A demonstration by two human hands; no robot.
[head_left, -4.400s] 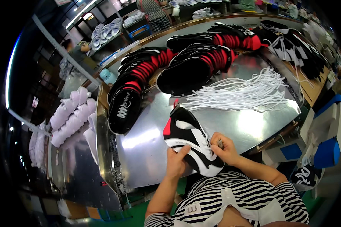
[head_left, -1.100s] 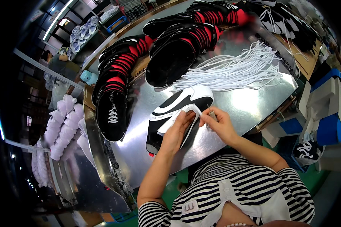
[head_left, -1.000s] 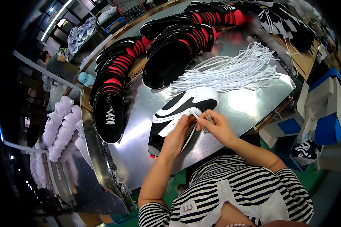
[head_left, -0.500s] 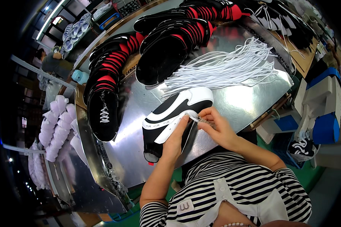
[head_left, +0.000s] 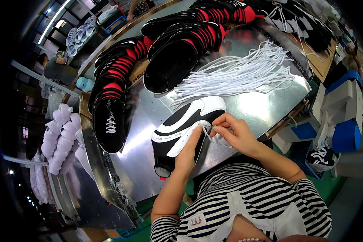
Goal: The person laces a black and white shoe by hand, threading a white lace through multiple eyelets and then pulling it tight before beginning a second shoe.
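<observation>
A black-and-white shoe upper (head_left: 172,120) lies on the metal tabletop in front of me, a small red tab at its lower end. My left hand (head_left: 186,152) grips its near side, the thumb pressed on the white eyelet strip. At the end of that strip, my right hand (head_left: 238,136) pinches a white shoelace (head_left: 219,140), thumb and fingertips together. The lace runs from the eyelets and hangs in a loose loop below the right fingers. Part of the upper is hidden behind my left hand.
A heap of white shoelaces (head_left: 238,76) lies just beyond the upper. Nested rows of black-and-red uppers (head_left: 116,70) fill the far and left sides of the metal table (head_left: 143,161). More black pieces with white laces (head_left: 296,24) are at far right, beside a cream-and-blue machine (head_left: 343,117).
The right hand has drawn slightly right, away from the eyelets, and a loop of lace now shows beneath it. The upper has shifted a little toward me at its lower end.
</observation>
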